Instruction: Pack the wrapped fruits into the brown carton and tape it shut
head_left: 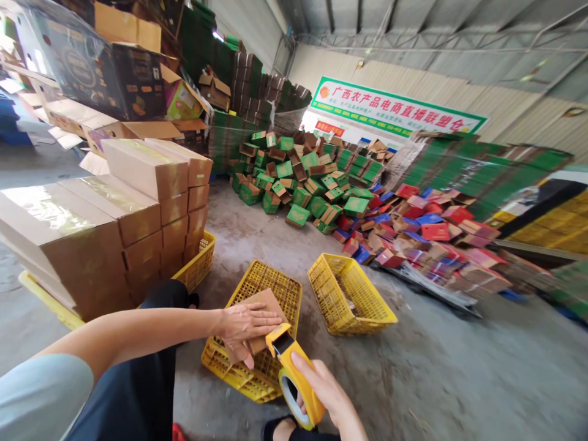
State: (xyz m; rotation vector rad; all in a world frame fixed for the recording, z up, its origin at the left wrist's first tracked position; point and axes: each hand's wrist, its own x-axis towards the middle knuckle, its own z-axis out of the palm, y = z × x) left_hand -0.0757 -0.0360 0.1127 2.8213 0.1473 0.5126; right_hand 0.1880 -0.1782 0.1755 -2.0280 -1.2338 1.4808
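Note:
A small brown cardboard box (265, 299) rests on an upturned-looking yellow plastic crate (280, 283) in front of me. My left hand (250, 323) lies flat across the top of the box, fingers stretched out and pressing on it. In my right hand (321, 383) is a yellow tape dispenser (301, 383) with a roll of tape in it. Its front end meets the right edge of the box, close to my left fingertips. Part of the box is covered by my left hand.
Sealed cardboard boxes (82, 233) are stacked on my left in a yellow crate (206, 254). Another yellow crate (351, 300) stands at the right on the concrete floor (459, 373). Beyond lie heaps of green boxes (298, 214) and red and blue boxes (434, 231).

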